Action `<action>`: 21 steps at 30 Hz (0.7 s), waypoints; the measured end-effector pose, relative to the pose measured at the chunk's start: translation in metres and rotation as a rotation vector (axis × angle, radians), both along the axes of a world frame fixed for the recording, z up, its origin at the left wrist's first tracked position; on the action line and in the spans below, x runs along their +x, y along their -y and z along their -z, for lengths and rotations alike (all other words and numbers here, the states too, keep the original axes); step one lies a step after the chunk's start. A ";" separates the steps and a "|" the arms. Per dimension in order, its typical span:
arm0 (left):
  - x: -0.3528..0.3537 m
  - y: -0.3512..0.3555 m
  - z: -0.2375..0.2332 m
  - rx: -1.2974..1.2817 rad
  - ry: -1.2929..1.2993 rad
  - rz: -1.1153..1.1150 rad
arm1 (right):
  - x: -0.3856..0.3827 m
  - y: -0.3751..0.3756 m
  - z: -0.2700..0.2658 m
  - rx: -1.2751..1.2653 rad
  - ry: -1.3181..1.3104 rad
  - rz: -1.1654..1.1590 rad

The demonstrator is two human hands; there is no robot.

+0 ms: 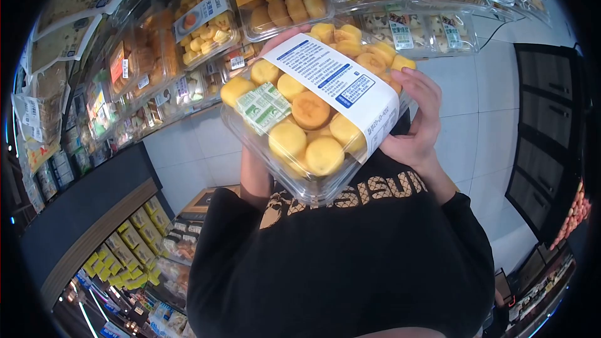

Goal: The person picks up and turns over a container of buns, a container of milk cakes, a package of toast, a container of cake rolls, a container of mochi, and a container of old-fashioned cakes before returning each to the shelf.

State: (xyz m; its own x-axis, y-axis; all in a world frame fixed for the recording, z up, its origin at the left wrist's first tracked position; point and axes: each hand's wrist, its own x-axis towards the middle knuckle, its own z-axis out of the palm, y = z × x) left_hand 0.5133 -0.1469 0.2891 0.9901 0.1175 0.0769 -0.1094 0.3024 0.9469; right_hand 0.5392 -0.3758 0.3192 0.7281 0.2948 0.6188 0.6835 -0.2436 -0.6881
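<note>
1. Box (311, 193) of clear rectangular plastic, packed with round yellow pastries (325, 155), was held tilted in front of the black printed shirt (350, 269).
2. The right hand (418, 112) was clamped on the box's right end. The left hand (285, 39) was glimpsed at the far left edge, mostly hidden; whether its fingers were closed could not be told.
3. The white paper band (332, 72) was turned toward the camera, its printed panels uncovered by fingers; this facing was judged sound.
4. Thin plastic was judged likely to flex; light pressure, with support from beneath, was considered best.
5. A gentler tilt was favoured, as the pastries and green-and-white square sachet (264, 107) might have slid.
6. Clearance from the displayed boxes beyond was advised.
</note>
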 end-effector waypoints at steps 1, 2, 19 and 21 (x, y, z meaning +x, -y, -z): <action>0.001 0.002 0.005 0.010 -0.022 0.000 | -0.001 0.000 -0.002 0.038 -0.061 -0.001; 0.003 0.003 0.011 0.021 -0.044 0.000 | -0.001 0.000 -0.003 0.038 -0.063 0.000; -0.011 -0.043 0.019 -0.258 -0.356 -0.056 | -0.023 -0.013 -0.025 0.269 -0.782 -0.580; -0.009 -0.049 0.019 -0.177 -0.426 0.016 | -0.034 -0.018 -0.028 0.453 -0.934 -0.741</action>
